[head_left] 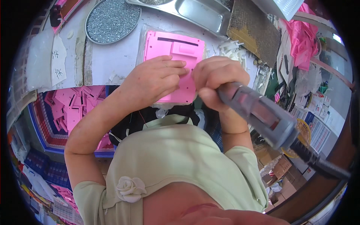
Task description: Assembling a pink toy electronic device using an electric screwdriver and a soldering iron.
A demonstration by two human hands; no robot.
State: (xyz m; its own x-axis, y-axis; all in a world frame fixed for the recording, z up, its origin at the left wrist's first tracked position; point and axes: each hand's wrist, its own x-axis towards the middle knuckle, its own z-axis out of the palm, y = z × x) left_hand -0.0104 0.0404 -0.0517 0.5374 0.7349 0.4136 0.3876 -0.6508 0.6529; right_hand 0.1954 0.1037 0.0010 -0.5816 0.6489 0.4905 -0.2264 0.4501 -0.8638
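A pink plastic panel [187, 54] is placed at the near edge of the white table [108, 62], nearer than a round tray [106, 43] filled with small metal pieces [113, 21]. It is partly covered by the left hand [159, 78], laid flat with nothing gripped. At its right edge, a grey power screwdriver [258, 112] is clamped in the right hand [221, 78], its tip hidden.

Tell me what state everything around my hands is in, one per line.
Left hand: spread on the pink panel
Right hand: closed around the grey tool
Pink panel: lying flat
Grey tool: gripped; on or off unclear
Round tray: filled with small metal pieces
Blue crate: open, holding pink parts
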